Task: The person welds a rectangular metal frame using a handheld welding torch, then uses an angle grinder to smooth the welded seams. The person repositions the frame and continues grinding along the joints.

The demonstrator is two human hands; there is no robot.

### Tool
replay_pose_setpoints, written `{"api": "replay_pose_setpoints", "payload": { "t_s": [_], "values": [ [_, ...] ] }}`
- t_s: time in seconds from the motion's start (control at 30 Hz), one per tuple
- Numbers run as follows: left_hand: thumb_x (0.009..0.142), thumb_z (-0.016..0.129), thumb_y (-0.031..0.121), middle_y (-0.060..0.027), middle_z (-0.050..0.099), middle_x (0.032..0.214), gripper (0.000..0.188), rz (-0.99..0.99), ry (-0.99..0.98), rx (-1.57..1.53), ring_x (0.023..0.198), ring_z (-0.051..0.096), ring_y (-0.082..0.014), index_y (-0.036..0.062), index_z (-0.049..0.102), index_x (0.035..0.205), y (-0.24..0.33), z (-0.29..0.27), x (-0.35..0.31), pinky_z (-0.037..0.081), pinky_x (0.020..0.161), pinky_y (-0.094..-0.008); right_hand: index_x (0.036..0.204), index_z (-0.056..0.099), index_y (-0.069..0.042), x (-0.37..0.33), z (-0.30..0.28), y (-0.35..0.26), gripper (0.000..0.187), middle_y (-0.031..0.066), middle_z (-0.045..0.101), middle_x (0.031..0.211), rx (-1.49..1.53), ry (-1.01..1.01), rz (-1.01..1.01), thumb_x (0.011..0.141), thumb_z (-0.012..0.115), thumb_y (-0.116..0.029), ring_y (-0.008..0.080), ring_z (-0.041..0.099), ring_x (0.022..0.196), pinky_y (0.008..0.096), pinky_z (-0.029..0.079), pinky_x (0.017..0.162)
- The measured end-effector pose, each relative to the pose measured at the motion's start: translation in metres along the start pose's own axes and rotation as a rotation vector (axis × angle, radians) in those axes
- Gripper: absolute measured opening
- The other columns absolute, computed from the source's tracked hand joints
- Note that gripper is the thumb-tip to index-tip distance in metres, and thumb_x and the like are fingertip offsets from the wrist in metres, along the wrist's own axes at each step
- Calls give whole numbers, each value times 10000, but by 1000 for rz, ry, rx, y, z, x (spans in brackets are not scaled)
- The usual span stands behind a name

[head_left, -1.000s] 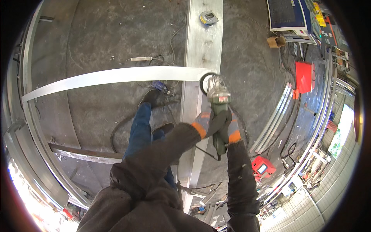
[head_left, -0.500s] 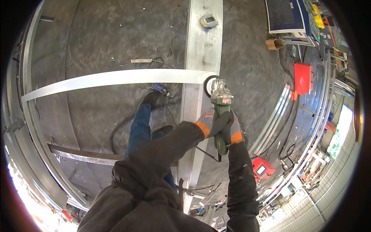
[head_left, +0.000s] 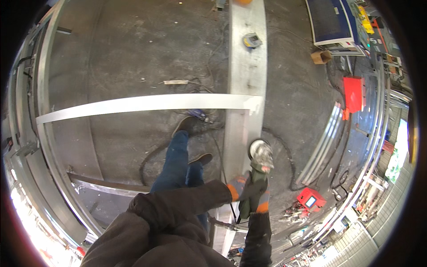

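Left hand [head_left: 240, 184] and right hand [head_left: 263, 196] both grip the angle grinder [head_left: 262, 155]; the pale flat crossbar [head_left: 155, 103], long axis nine-to-three, ends at twelve o'clock, nearer the left.

Angle grinder [head_left: 262, 159], one: green body [head_left: 257, 175], silvery head, round disc [head_left: 256, 148] (pale-faced, dark-rimmed); held two-handed, disc end foremost.

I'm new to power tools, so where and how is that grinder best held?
Probably around the grinder's slim green body, coming from the picture's lower edge: that long end trails away from the metal head and round disc.
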State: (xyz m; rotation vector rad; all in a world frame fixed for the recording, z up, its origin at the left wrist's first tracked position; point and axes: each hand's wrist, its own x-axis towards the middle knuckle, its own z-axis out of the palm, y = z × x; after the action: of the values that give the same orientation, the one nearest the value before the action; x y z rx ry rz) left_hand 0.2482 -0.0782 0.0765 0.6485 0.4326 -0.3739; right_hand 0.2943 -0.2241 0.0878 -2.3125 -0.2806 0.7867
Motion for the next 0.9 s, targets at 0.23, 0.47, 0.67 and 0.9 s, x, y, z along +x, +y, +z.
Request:
{"api": "replay_pose_setpoints", "payload": {
  "t_s": [0.23,0.47,0.67,0.9],
  "values": [
    [854,572,681,-165,641,1173,796,-223,33,523,1118,602,-269,13,517,1283,26,-21,-122,447,974,-390,1266,510,17,-91,70,-39,463,125,609,1152,392,138,203,953,544,-323,235,601,997,339,508,856],
    [848,578,636,-224,642,1175,752,26,233,535,1119,616,-338,12,529,1264,-5,-68,-278,459,956,-410,1256,517,34,-159,194,-43,481,145,589,1174,539,-9,64,968,511,-350,256,586,1031,343,493,889],
    [847,585,633,-217,624,1224,749,133,359,577,1169,591,-324,22,532,1277,-22,-107,-410,439,986,-413,1309,474,53,-189,316,-22,579,216,564,1221,448,13,-25,909,648,-328,302,569,1136,362,464,959],
    [849,586,634,-205,614,1248,760,328,513,555,1191,576,-311,24,526,1298,-48,-162,-517,429,1001,-410,1272,521,40,-231,403,-90,542,202,579,1204,-285,222,-657,913,630,-351,294,563,1115,368,465,949]
  ]
}}
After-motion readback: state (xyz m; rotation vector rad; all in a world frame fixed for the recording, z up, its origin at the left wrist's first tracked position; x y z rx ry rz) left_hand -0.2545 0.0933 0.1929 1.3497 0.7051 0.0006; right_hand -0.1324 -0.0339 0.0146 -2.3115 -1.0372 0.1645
